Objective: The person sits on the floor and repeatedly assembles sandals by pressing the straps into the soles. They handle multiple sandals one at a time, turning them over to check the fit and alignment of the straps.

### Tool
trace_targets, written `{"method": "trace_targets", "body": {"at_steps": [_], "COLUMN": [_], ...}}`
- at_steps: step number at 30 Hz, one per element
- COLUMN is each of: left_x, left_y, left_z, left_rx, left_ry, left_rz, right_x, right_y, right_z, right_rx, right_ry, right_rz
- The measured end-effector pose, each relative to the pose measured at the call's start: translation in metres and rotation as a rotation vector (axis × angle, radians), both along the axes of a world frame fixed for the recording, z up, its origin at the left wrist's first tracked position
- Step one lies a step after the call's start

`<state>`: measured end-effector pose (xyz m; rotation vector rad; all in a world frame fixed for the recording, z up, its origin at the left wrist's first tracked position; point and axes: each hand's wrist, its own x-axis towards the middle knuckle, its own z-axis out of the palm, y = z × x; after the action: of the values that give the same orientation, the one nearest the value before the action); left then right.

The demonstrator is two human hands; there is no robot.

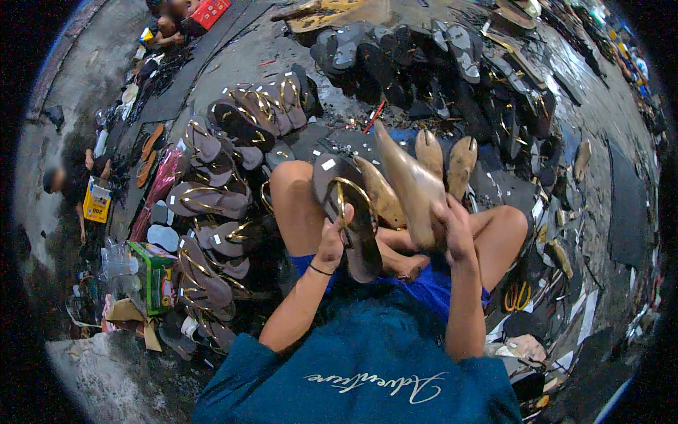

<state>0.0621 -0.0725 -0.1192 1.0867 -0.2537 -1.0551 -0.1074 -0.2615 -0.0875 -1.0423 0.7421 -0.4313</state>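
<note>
Left grip point(332, 242) is grasping a dark-brown sandal point(361, 237) above the lap; its flat, matte sole is facing up, shiny gold straps arching over it. Right grip point(455, 230) is clasping the thick end of a tan foot form point(408, 180), smooth, glossy, tapering away. Two cleft-toed forms point(462, 168) are standing just beyond. Leftward, gold-strapped sandals point(212, 201) are lying heaped; farther out, dark-grey footwear point(347, 48) is crowding the stained floor point(265, 44).

Sandal point(361, 230) left of shoe last point(412, 184)
</note>
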Motion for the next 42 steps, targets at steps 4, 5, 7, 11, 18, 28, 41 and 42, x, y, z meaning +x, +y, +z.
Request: {"method": "trace_targets", "body": {"at_steps": [4,5,7,11,18,28,41,42], "left_x": [0.008,0.007,0.003,-0.029,-0.039,-0.017,-0.041,-0.039], "left_y": [-0.011,-0.012,-0.015,0.006,0.029,-0.005,0.012,0.017], "left_z": [0.014,0.013,0.012,0.005,-0.018,0.040,0.110,0.100], "left_rx": [0.100,-0.005,-0.216,-0.278,-0.354,0.101,-0.153,-0.167], "left_ry": [-0.003,0.126,0.382,0.397,0.568,0.058,0.099,0.161], "left_rz": [0.174,0.144,0.069,0.080,0.192,0.059,-0.055,-0.023], "right_x": [-0.060,-0.062,-0.055,-0.013,0.036,0.033,-0.013,-0.021], "right_y": [0.050,0.059,0.082,0.120,0.151,0.115,0.069,0.073], "right_z": [0.046,0.061,0.082,0.071,0.037,0.068,0.114,0.118], "right_rx": [0.128,0.136,-0.162,-0.997,-1.149,-1.306,-0.817,-0.755], "right_ry": [0.001,0.067,0.164,0.235,0.397,0.225,-0.183,-0.210], "right_rz": [0.116,0.153,0.202,0.193,0.144,-0.171,0.257,0.268]}}
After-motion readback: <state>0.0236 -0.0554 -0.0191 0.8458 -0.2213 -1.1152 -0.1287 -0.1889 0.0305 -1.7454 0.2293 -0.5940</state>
